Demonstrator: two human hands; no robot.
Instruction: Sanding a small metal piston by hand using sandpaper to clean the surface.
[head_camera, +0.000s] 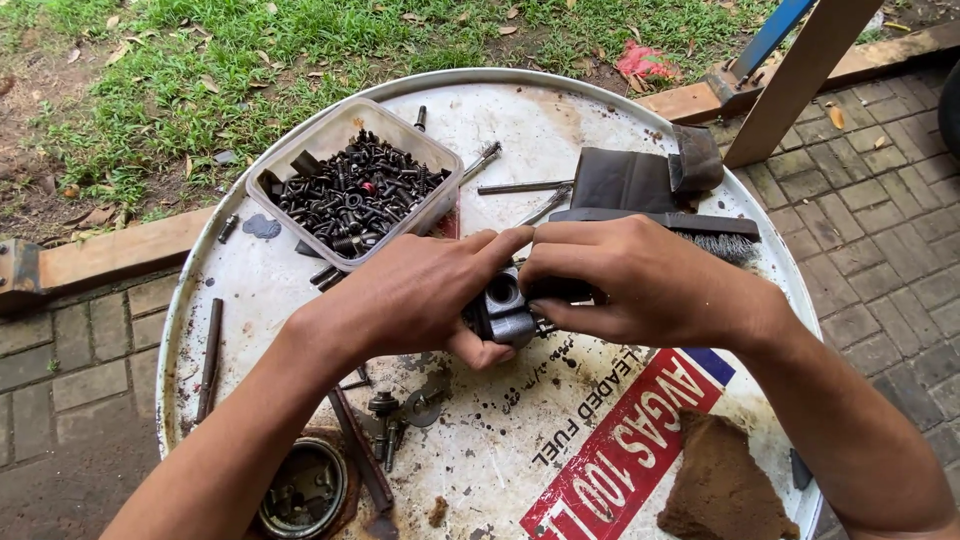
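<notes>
You are working outdoors on the lid of a white steel drum (560, 110) that serves as your tabletop, set on grey paving beside a strip of grass. Both hands meet over its middle. Your left hand (420, 290) cups a small dark metal block with a round bore (503, 305) from below and behind, thumb under it, its grip closed snugly around the part. Your right hand (630, 280) pinches the same part from the other side, fingers curled tight over its top edge. The block is held just above the lid, not resting on it.

The lid is crowded, and that is where trouble could come from. A clear plastic tub of black screws and bolts (355, 185) sits just beyond your left knuckles; a sudden slip or jerk of that hand could knock it and scatter the fasteners into the grass. A wire brush (690, 228) lies right behind your right fingers, so a backward slip could rake your knuckles on its bristles. Loose rods, washers and a small bolt (383, 405) lie under your left forearm, and the arm could sweep them off the rim. The surface looks oily and stained, so I judge the block may be slick: if either grip loosens it could drop and roll away. An open round tin (305, 490) near the rim could also tip.
</notes>
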